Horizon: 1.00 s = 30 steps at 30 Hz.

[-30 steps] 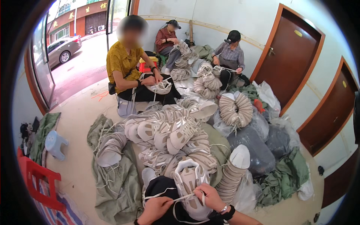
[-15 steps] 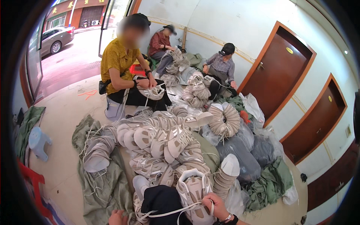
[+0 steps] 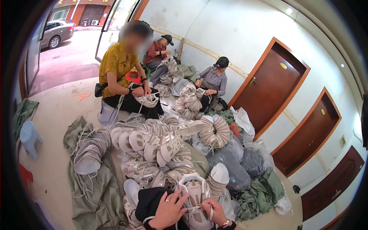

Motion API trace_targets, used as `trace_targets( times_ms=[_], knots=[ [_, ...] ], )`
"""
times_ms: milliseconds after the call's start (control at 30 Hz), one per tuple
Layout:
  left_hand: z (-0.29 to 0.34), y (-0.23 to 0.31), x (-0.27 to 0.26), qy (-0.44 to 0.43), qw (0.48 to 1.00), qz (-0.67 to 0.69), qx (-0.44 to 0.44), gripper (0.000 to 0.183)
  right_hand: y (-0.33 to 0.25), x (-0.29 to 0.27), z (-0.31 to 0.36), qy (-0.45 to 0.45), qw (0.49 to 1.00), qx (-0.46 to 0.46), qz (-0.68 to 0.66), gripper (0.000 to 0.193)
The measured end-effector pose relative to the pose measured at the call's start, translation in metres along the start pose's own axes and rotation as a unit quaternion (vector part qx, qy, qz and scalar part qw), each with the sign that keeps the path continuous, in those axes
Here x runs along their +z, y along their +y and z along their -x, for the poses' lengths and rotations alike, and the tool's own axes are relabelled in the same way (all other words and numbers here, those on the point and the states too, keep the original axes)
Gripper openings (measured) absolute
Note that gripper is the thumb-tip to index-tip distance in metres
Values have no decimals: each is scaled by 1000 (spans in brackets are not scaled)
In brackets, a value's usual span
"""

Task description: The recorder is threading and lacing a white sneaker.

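Note:
A beige and white shoe upper [image 3: 197, 190] stands in front of me with its padded collar facing away. A pale shoelace [image 3: 194, 209] runs across its front between my hands. My right hand [image 3: 215, 211] is closed in a pinch on that lace at the shoe's right edge. On the other side, my left hand [image 3: 168, 210] has its fingers stretched out and apart, their tips at the shoe's left edge. Dark cloth [image 3: 150, 200] lies under and beside my left hand. Just beyond is a big heap of similar shoe uppers [image 3: 153, 143].
Three people sit beyond the heap, the nearest in a yellow shirt [image 3: 118, 63]. Nested uppers [image 3: 90, 155] lie on green cloth [image 3: 90, 203] at left. Dark plastic bags [image 3: 226, 165] and a green sack [image 3: 260, 191] stand at right. A blue stool [image 3: 30, 138] is at far left.
My left hand has come up from the lower edge to the shoe upper, its fingers now spread. My right hand keeps its pinch on the lace. The whole view has shifted, moving the scene leftward.

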<state>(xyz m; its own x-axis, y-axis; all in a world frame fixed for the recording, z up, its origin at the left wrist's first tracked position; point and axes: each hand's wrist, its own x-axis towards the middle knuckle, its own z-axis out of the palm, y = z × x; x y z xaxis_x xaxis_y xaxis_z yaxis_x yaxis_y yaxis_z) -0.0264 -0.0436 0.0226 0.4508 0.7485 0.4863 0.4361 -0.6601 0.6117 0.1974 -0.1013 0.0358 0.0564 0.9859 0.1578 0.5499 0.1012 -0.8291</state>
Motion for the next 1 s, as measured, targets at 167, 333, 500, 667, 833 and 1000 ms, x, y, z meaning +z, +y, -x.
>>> trace_targets(
  times_ms=[167,333,500,667,833,1000],
  knots=[
    [8,-6,7,-38,999,14,-6,59,0,-7,6,1,999,36,-40,14],
    [11,-4,16,-54,998,-23,-10,61,3,-6,6,-11,997,39,-62,12],
    [8,1,16,-78,996,-47,-10,58,6,-8,6,29,999,-19,-32,11],
    [0,1,21,-98,993,-57,-32,57,4,-10,1,38,998,-3,-57,9],
    [-10,2,18,-88,993,-46,-58,57,15,-11,-13,18,996,-17,-86,9],
    [-7,1,7,-120,988,-62,-75,53,20,-7,-25,-18,993,-41,-110,9]
  ],
)
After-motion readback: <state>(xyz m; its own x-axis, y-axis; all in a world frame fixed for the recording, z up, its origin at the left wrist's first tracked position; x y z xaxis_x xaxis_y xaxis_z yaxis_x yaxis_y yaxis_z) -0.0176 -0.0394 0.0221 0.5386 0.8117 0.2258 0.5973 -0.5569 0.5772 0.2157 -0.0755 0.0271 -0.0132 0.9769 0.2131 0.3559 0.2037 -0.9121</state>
